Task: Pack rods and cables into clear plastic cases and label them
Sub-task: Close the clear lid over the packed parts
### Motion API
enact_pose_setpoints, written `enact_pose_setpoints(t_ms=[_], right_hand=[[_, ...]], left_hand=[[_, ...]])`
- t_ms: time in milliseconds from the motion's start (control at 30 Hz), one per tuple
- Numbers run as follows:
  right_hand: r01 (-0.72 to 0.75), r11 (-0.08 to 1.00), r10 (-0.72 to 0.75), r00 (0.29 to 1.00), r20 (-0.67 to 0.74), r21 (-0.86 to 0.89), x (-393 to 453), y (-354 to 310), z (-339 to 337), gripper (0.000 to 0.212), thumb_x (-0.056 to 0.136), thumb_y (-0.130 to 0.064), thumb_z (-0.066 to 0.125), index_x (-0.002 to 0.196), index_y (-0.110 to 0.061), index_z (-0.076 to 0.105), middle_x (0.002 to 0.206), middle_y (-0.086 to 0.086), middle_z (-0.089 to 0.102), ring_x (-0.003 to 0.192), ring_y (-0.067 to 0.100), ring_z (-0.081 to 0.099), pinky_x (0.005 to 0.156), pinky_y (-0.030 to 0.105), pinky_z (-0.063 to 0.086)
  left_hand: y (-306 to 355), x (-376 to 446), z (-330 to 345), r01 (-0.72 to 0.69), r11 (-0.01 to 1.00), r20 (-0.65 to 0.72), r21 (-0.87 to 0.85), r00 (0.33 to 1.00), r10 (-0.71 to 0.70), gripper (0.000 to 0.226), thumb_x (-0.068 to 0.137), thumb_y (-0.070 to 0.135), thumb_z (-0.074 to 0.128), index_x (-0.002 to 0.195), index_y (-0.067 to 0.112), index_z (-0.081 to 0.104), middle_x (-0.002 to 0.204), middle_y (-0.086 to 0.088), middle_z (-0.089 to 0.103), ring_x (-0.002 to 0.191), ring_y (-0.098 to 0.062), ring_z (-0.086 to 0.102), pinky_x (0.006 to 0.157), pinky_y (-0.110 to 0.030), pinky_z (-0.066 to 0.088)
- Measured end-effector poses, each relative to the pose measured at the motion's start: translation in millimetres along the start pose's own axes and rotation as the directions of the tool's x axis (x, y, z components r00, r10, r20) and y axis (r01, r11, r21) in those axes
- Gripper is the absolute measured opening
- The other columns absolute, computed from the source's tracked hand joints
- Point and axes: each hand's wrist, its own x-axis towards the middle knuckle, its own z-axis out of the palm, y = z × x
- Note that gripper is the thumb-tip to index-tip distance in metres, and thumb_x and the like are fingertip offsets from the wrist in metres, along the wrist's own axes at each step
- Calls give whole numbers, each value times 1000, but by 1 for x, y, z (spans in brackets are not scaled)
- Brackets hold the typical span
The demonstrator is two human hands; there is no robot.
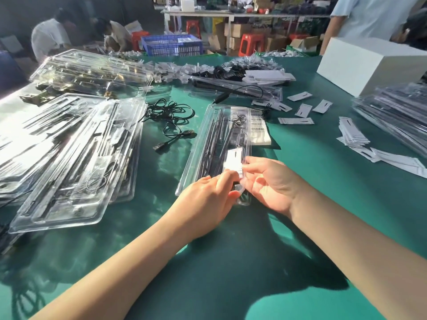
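Observation:
A long clear plastic case (208, 144) lies on the green table in front of me, with dark rods (216, 139) and a coiled wire inside. At its near end sits a small white card (233, 162). My left hand (208, 199) pinches the near edge of that card and the case's end. My right hand (268, 181) holds the card's right edge between thumb and fingertips. A strip of barcode labels (257, 125) lies against the case's far right side. Loose black USB cables (169, 118) lie to the left of the case.
Stacks of packed clear cases (69, 144) fill the left side, with more at the far left (92, 70) and at the right edge (397, 112). White cards (302, 110) are scattered on the right. A white box (369, 63) stands at the far right. People work beyond the table.

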Motion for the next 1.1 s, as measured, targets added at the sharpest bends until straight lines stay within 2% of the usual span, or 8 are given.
enact_pose_setpoints(t_ms=[167, 267, 367, 567, 800, 900, 1000, 1100], right_hand=[[34, 976, -33, 999, 11, -215, -12, -14, -18, 34, 90, 11, 53, 119, -6, 57, 107, 19, 66, 88, 19, 69, 70, 22, 59], [196, 699, -319, 946, -54, -687, -13, -3, -20, 34, 88, -1, 61, 117, -16, 64, 102, 7, 69, 75, 12, 68, 73, 24, 59], [152, 508, -398, 914, -75, -848, -7, 6, -20, 47, 88, -17, 64, 133, -15, 53, 111, 3, 62, 82, 21, 69, 65, 33, 60], [-13, 797, -80, 989, -127, -604, 7, -1, -1, 28, 96, -22, 55, 100, 5, 61, 82, 14, 64, 56, 20, 65, 47, 26, 53], [58, 713, -240, 957, -166, -699, 20, 10, -2, 34, 104, -35, 33, 120, -13, 54, 97, 5, 58, 84, 17, 54, 65, 27, 43], [180, 756, -346, 926, -151, -629, 15, 13, -11, 31, 103, -29, 41, 113, -10, 63, 82, -1, 62, 73, 12, 57, 58, 16, 50], [227, 813, -351, 926, -140, -537, 10, 9, -27, 36, 102, -30, 45, 130, -13, 58, 115, 6, 68, 105, 27, 64, 86, 36, 52], [226, 859, -289, 955, -71, -459, 1, 3, -36, 36, 100, -32, 48, 133, -18, 55, 115, 10, 69, 85, 41, 61, 71, 51, 54]], left_hand=[[1, -1, 2, -34, 999, 75, 33, 997, 31, 38, 85, 36, 58, 105, 4, 68, 98, -9, 72, 81, -22, 70, 71, -36, 59], [-4, -3, 7, -37, 998, 151, 42, 988, 30, 53, 72, 39, 80, 110, 4, 68, 109, -12, 70, 89, -25, 70, 78, -42, 58], [-2, 0, 11, -68, 993, 138, 93, 989, 55, 46, 66, 30, 86, 101, 4, 71, 101, -12, 72, 80, -24, 72, 67, -37, 59], [1, 0, 17, -111, 975, 70, 194, 993, 99, 44, 94, 30, 40, 110, 1, 68, 107, -16, 70, 83, -25, 72, 64, -37, 59], [17, -3, 13, -87, 989, -92, 122, 991, 99, 36, 94, 36, 51, 110, 11, 72, 107, -5, 72, 78, -15, 71, 58, -29, 57], [17, -1, 1, 182, 983, 13, 15, 983, -182, 58, 93, 59, 35, 133, 23, 56, 141, -3, 52, 125, -21, 54, 99, -34, 46], [-8, 5, -10, 560, 811, 136, -168, 828, -544, 79, 93, 54, 47, 153, 17, 14, 161, -9, 6, 148, -24, 7, 117, -33, 7], [-21, 19, -28, 729, 197, 444, -656, 583, -680, 78, 89, 29, 67, 150, 11, 21, 142, -8, 46, 116, -18, 55, 97, -32, 47]])
